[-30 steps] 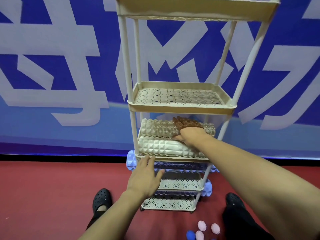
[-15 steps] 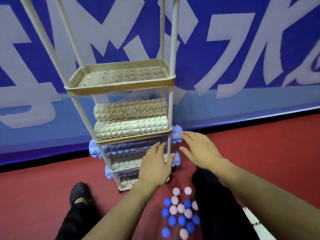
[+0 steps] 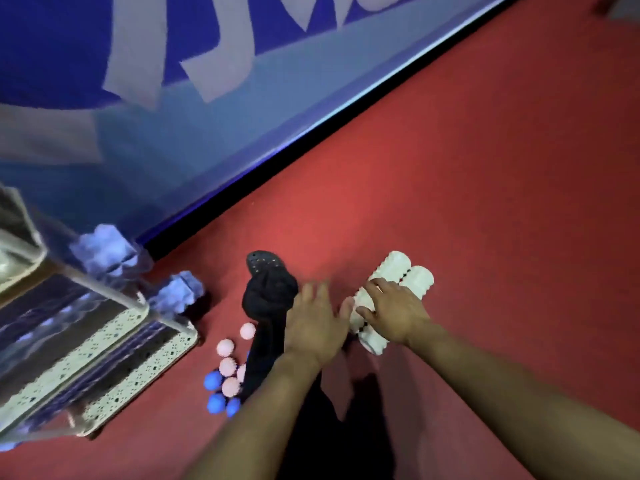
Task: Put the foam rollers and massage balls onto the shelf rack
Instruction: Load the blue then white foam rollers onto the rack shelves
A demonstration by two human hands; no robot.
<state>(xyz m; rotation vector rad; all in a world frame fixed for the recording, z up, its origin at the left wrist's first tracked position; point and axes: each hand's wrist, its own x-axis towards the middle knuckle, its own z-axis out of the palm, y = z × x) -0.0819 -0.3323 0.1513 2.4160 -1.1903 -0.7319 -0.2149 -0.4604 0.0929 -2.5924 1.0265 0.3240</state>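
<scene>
Cream ridged foam rollers [image 3: 394,299] lie on red carpet flooring [image 3: 485,188]. Spiky rubber massage balls [image 3: 227,372]: pink and blue. The perforated cream plastic shelf rack [image 3: 114,344] holds seemingly lilac rollers [image 3: 107,252].

Dim indoor light, heavy motion blur esp. on shelf rack [image 3: 86,327], wide-angle tilt, soft shadows
</scene>
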